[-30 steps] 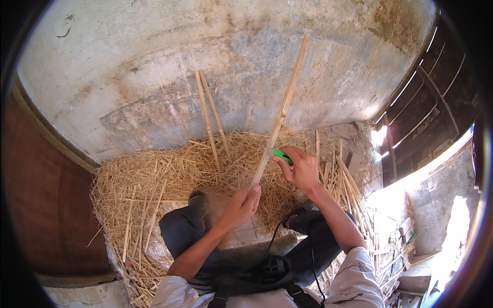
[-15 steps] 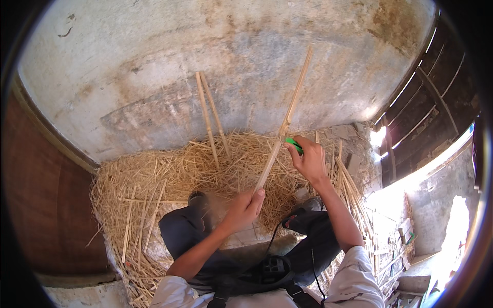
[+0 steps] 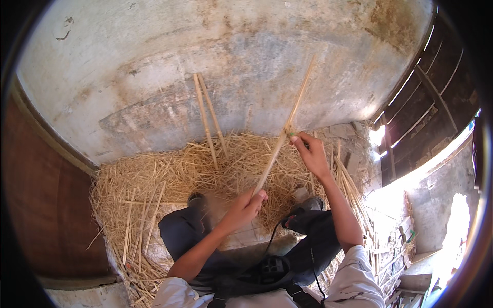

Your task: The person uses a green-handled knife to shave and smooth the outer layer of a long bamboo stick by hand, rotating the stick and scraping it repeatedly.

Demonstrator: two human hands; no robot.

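A long pale bamboo strip (image 3: 272, 160) slants up and to the right in front of me, its far part thin and reaching before the wall. My left hand (image 3: 245, 208) is closed around its near end. Close to the strip's middle, my right hand (image 3: 311, 155) pinches a small green-handled tool (image 3: 291, 134), which looks like a cutter. Most of that tool is hidden by my fingers, and its blade cannot be made out. Where the tool meets the strip, a small curled bit shows on the wood.
Two bamboo sticks (image 3: 207, 120) lean against the stained wall (image 3: 154, 87). Straw-like shavings (image 3: 169, 159) cover the floor around my feet. More strips lie in bundles at left (image 3: 138, 226) and right (image 3: 354, 192). A brown panel (image 3: 51, 200) stands at the left.
My right hand has turned and moved slightly up the strip, so less of the green tool shows. The strip's far end has shifted a little right and down. My left hand stays nearly in place.
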